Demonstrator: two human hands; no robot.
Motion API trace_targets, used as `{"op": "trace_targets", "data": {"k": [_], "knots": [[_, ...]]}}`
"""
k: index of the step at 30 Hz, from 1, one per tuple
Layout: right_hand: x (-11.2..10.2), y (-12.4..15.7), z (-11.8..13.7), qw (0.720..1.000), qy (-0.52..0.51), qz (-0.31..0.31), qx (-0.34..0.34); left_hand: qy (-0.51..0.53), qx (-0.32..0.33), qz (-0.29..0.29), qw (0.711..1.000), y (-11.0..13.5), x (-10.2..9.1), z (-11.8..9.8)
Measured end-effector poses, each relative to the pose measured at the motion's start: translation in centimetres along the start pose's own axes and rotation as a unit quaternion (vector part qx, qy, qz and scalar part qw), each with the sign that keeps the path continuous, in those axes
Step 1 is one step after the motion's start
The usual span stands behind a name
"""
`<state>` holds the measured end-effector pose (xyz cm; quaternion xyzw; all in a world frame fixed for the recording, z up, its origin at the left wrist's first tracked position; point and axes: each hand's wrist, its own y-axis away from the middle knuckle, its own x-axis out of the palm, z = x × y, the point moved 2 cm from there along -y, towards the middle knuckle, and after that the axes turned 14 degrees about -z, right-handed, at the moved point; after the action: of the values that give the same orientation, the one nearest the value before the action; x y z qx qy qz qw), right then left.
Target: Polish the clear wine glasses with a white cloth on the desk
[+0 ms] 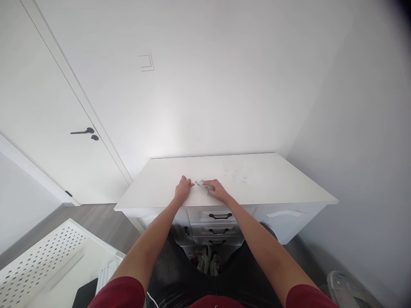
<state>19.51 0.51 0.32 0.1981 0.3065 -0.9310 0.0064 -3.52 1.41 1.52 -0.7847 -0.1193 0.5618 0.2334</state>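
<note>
A small clear, shiny object (201, 183), perhaps glass or plastic, lies low over the white cabinet top (167, 171). Fingers of my right hand (218, 190) are closed around its right end. Just left of it, my left hand (183, 189) is closed in a pinch, fingertips close to the object's narrow end. Whatever those left fingertips hold is too small to make out. Both hands rest at or just above the cabinet top, near its front edge. Clear droplets or wet marks (237, 173) spot the surface to the right.
Below the top are drawers with dark handles (220, 216). A white wall with a light switch (146, 62) rises behind. At left are a door with a dark handle (82, 131) and a white perforated panel (41, 256). A grey appliance (345, 291) stands at lower right.
</note>
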Motion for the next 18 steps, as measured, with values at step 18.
{"op": "trace_targets", "data": {"k": [18], "knots": [[-0.54,0.42,-1.03,0.982,-0.04,-0.16,0.086,0.008,0.025,0.018,0.999,0.27,-0.51,-0.97]]}}
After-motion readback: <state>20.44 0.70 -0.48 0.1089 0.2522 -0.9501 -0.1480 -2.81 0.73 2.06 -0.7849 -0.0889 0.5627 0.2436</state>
